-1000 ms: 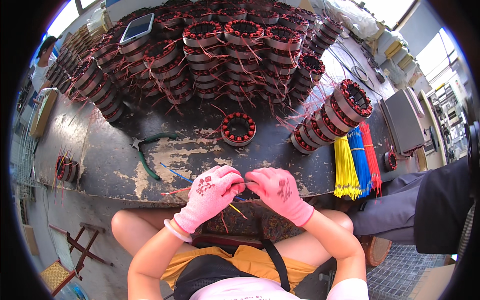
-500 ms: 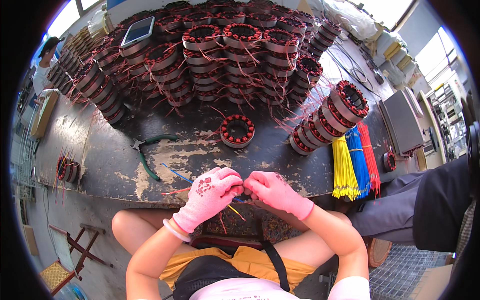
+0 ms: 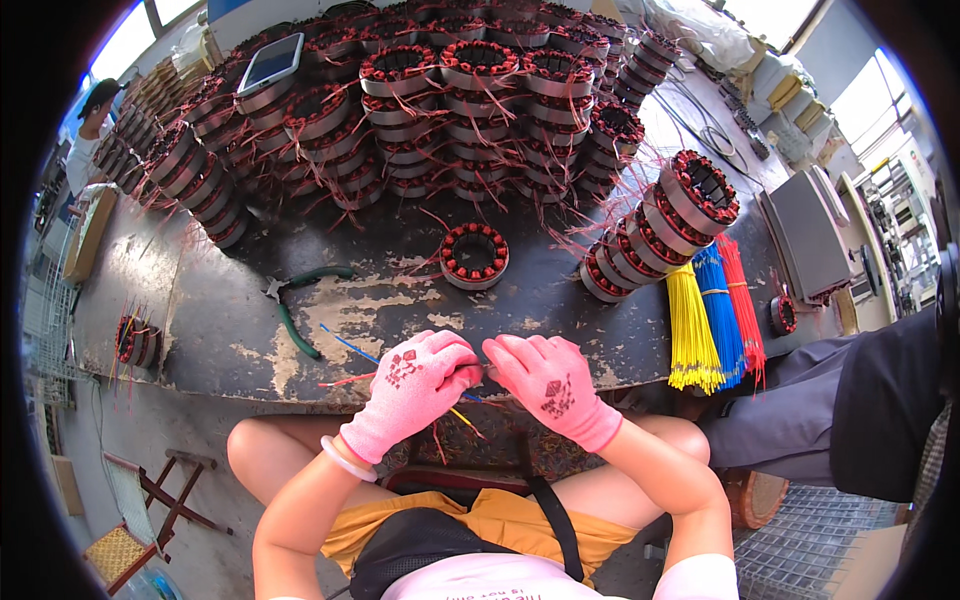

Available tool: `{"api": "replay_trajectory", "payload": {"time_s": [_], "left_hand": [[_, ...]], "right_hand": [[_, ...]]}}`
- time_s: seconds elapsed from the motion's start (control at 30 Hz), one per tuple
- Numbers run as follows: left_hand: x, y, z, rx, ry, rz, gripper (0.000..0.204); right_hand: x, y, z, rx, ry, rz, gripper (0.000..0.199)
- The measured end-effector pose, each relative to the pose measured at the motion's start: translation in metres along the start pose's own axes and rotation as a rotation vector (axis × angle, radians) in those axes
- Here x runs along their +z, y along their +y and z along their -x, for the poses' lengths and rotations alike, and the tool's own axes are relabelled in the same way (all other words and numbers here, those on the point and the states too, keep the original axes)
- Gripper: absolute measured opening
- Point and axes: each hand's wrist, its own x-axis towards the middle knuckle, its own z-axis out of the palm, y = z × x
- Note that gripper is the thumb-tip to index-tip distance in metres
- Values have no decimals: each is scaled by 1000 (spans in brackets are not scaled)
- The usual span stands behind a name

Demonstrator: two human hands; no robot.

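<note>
Head view: I've got the left hand curled around thin insulated wires at the workbench's near edge; right hand pinched beside it, contents hidden. Wires probably light, springy, slick; I'd grip near the ends.

Left glove, right glove: dark-red print, too small to read. Shirt: printed lettering, cut off at lower edge.

Two hands, three wire bundles, one pliers.
</note>
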Motion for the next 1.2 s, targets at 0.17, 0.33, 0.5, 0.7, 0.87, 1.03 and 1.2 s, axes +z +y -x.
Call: {"api": "replay_trajectory", "payload": {"time_s": [0.17, 0.33, 0.5, 0.7, 0.87, 1.03, 1.2], "left_hand": [[-1, 0, 0, 11, -2, -3, 9], [-7, 2, 1, 4, -36, -4, 10], [-3, 2, 1, -19, 12, 2, 10], [-4, 1, 0, 40, -17, 14, 11], [-5, -2, 1, 51, 2, 17, 9], [-1, 0, 0, 44, 35, -12, 10], [-1, 2, 0, 10, 12, -11, 9]], "right_hand": [[6, -2, -7, 936, -558, -1195, 18], [-15, 15, -13, 885, -773, -1353, 23], [-13, 14, -21, -88, -271, -115, 40], [14, 11, -10, 1057, -584, -1669, 26], [-14, 6, -18, 843, -467, -1024, 23], [2, 6, -6, 5, 14, -256, 34], [7, 13, 4, -34, 23, -245, 34]]}}
